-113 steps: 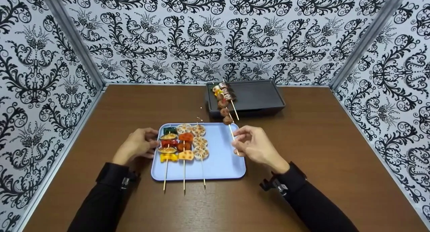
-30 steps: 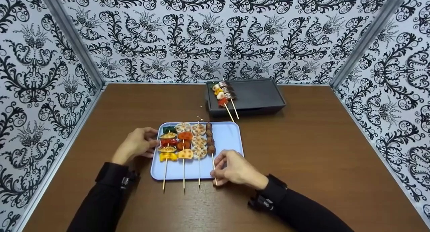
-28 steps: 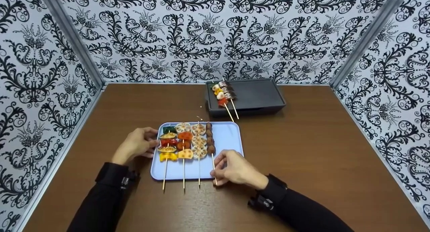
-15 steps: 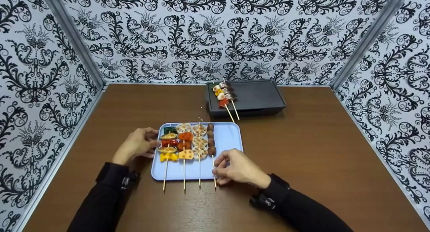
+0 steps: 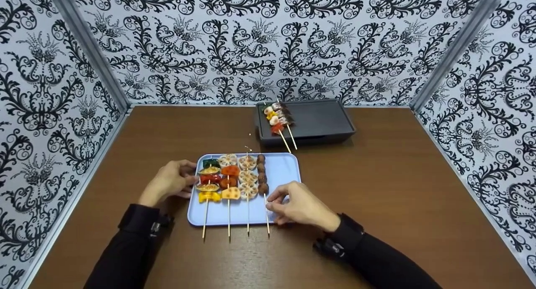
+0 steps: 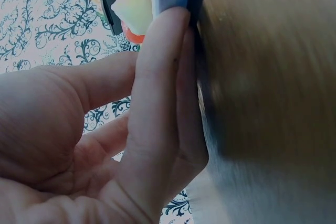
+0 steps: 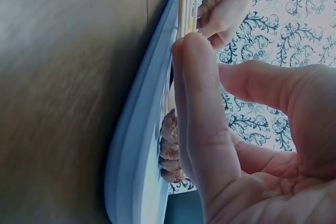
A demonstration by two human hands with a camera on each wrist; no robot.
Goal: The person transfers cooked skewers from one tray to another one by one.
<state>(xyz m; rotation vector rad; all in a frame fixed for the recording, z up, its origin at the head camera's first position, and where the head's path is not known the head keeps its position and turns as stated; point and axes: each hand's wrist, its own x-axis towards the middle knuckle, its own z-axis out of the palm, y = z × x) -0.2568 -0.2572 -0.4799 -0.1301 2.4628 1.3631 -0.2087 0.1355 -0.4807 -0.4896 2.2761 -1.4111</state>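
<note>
A light blue tray (image 5: 283, 169) bears several skewers side by side: mixed vegetables (image 5: 209, 179) at the left, a second with orange pieces (image 5: 230, 171), then lotus root slices (image 5: 248, 177) and brown meatballs (image 5: 262, 178). Their bare sticks extend past the tray's front edge. At the tray's left rim rests my left hand (image 5: 169, 182), its fingertips against the side, as the left wrist view shows close up. My right hand (image 5: 303, 205) hovers over the tray's front right corner, fingertips right beside the meatball skewer's stick (image 5: 267, 220). In the right wrist view its fingers (image 7: 205, 93) stand apart from the thumb with nothing between them.
Behind the tray, a dark grey griddle (image 5: 320, 117) stands near the back wall. On its left side lie two skewers, one with white, yellow and red pieces (image 5: 274, 119), the other with dark silvery chunks (image 5: 284, 113). Patterned walls (image 5: 259, 37) enclose the wooden table (image 5: 377, 176).
The meatball skewer went from my right hand's grip above the tray to lying beside the lotus root skewer. My right fingers have loosened and shifted slightly up and right. My left hand stayed put.
</note>
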